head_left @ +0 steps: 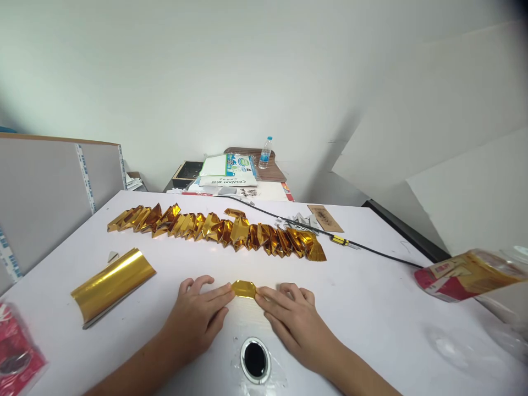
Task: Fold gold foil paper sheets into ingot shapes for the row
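Note:
A small piece of folded gold foil paper (244, 289) lies flat on the white table between my hands. The fingertips of my left hand (198, 313) press on its left end, with the fingers apart. On its right end rest the fingertips of my right hand (292, 319), its fingers also spread. Beyond them, a long row of folded gold foil pieces (212, 228) stretches across the table. A curled stack of gold foil sheets (113, 283) sits to the left of my left hand.
Between my forearms is a round grommet with a dark centre (255, 359). A black cable (383, 254) crosses the table behind the foil row. A plastic jar (470, 275) stands at right, a pink package (18, 349) at left. A brown card (325, 218) lies farther back.

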Tool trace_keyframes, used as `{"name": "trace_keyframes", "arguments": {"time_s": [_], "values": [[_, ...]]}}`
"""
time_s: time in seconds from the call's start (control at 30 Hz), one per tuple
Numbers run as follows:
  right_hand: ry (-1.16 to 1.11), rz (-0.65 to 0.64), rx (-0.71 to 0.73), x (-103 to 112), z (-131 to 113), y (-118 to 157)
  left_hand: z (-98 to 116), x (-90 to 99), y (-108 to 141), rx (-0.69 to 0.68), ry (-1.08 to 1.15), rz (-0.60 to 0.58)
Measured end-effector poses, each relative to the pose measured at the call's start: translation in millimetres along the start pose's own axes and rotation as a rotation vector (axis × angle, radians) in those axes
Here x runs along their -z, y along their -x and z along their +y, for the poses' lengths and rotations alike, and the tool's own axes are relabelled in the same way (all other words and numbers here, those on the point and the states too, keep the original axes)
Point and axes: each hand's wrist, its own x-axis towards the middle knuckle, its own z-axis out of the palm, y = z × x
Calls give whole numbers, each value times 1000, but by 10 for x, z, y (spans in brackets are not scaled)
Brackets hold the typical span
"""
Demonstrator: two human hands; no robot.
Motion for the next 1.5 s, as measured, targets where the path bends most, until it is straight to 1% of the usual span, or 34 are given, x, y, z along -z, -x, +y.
{"name": "trace_keyframes", "arguments": {"time_s": [0.07,0.17,0.27,0.33,0.4,0.5,0.53,0.67,0.77,0.83,0.9,0.97,1.03,1.07,1.1,1.17,1.23,1.27,1.3,1.37,1.43,1.5], "values": [[-13,-48,-10,37,17,50,-25,14,10,-13,-4,13],[-43,-96,-19,97,18,83,-13,34,-94,-82,-25,0],[-86,-77,-4,117,21,19,10,30,-251,-144,10,-67],[-154,-37,12,89,39,-80,10,10,-317,-143,76,-106],[-239,26,-7,32,59,-210,-1,-9,-338,-113,143,-111],[-299,131,-147,-79,75,-387,-17,-16,-324,-58,224,-112],[-294,147,-167,-114,76,-423,-19,-14,-316,-45,240,-117],[-279,129,-115,-219,57,-419,-19,-20,-289,-16,223,-100],[-358,164,-139,-240,6,-371,-33,-57,-280,9,263,-72],[-430,139,-194,-217,-50,-376,-56,-83,-285,72,339,-34],[-520,69,-286,-163,-107,-415,-89,-95,-299,158,442,10],[-640,-25,-361,-90,-146,-474,-132,-82,-316,233,543,30],[-739,-117,-375,-20,-161,-539,-183,-41,-330,290,615,20],[-768,-140,-371,5,-162,-570,-209,-12,-335,318,647,9],[-787,-136,-373,18,-163,-600,-236,19,-338,350,686,1],[-841,-80,-402,7,-177,-654,-282,83,-339,408,803,-9],[-937,-22,-448,-39,-217,-696,-315,141,-337,436,952,-24],[-982,-13,-463,-62,-245,-711,-327,165,-336,440,1003,-28],[-1009,-13,-468,-79,-275,-721,-336,187,-336,441,1021,-30],[-989,-39,-444,-80,-322,-727,-355,222,-336,445,976,-20],[-896,-79,-369,-42,-336,-716,-378,247,-339,432,903,-30],[-808,-106,-279,-4,-325,-698,-393,259,-346,421,928,-58]]}}
